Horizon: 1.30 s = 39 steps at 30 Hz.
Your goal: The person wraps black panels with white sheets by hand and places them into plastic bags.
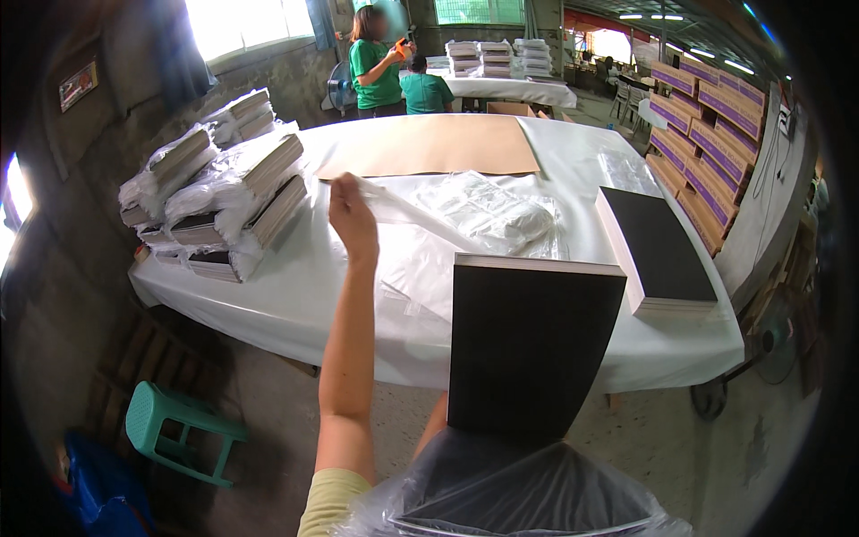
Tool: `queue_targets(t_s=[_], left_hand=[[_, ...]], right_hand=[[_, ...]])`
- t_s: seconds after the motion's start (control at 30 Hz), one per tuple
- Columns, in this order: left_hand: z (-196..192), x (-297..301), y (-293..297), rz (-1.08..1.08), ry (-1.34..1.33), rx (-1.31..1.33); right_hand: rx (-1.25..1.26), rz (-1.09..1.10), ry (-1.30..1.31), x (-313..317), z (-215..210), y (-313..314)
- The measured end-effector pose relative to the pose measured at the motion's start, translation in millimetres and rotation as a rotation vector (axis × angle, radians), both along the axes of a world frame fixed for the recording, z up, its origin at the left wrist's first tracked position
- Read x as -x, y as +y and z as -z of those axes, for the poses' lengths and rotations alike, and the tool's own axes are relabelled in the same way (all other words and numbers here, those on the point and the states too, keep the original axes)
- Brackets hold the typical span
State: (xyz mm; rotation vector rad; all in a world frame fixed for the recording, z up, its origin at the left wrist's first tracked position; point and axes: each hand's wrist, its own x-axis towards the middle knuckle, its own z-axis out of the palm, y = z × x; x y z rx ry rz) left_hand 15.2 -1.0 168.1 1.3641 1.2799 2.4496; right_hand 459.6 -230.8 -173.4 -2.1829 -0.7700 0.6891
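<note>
My left hand [354, 219] is raised over the near part of the table, its fingers closed on the edge of a thin clear plastic bag [416, 215] that stretches to the right. In front of my body stands a stack of black-faced sheets [535, 345] with pale edges, tilted toward me. Its lower end sits inside a clear plastic bag [528, 492]. A bit of bare skin shows behind the stack's left edge; my right hand itself is hidden. Crumpled clear bags [492, 215] lie beyond the stack.
A white-covered table [259, 309] carries a brown sheet [438, 145], plastic-wrapped stacks [237, 192] at left and another black-topped stack [658, 246] at right. A green stool [179, 421] stands lower left. Cartons [707, 134] are piled at right; two people in green work behind.
</note>
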Motion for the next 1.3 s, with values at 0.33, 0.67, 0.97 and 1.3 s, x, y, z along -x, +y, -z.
queue_targets(t_s=[0.33,0.67,0.97,1.3], left_hand=[[-72.8,29.9,-85.0,-0.626,0.005,-0.565],[-56.2,-51.7,-240.9,0.424,0.531,-0.513],[49.0,-161.3,-165.3,1.043,0.002,0.529],[50.4,-177.2,-180.6,0.645,0.515,0.29]], right_hand=[[-0.05,0.184,-0.093,-14.2,33.5,-9.9],[-0.348,0.426,0.0,-45.6,46.8,-10.6],[-1.196,-0.217,0.54,-1.0,-187.1,36.2],[-1.139,-1.313,0.251,123.1,-255.3,51.9]])
